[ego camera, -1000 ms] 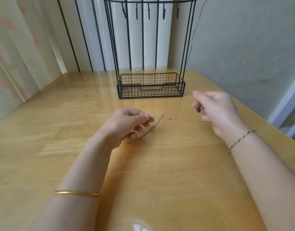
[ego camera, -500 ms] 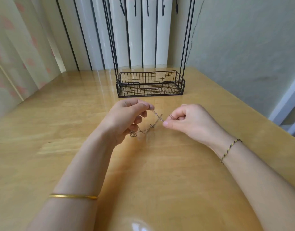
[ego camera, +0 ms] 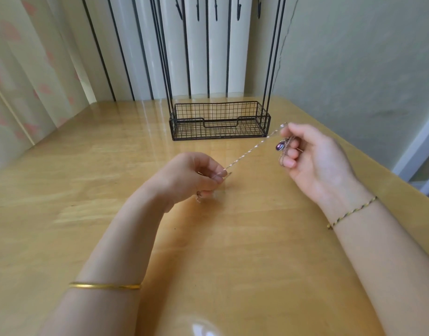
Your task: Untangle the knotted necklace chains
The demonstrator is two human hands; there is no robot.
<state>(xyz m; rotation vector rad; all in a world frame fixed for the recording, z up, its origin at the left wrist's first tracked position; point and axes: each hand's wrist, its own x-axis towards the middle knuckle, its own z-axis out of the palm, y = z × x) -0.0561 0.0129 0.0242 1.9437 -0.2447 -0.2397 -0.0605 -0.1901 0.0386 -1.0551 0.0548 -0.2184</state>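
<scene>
Across the glossy wooden worktop [ego camera: 111, 214], in front of the black wire basket [ego camera: 219, 121], I see two hands lifted. The left hand [ego camera: 189, 175], nearer me than the basket, pinches one end of the chains [ego camera: 252, 149]; the right hand [ego camera: 312, 158], off the basket's right corner, curls its fingers round the other end. Pulling harder, I judge, could cinch the knot or snap a link. The chains run taut between them, thin, silvery and twisted. An oval purple pendant [ego camera: 280, 146] glints at the right fingertips.
</scene>
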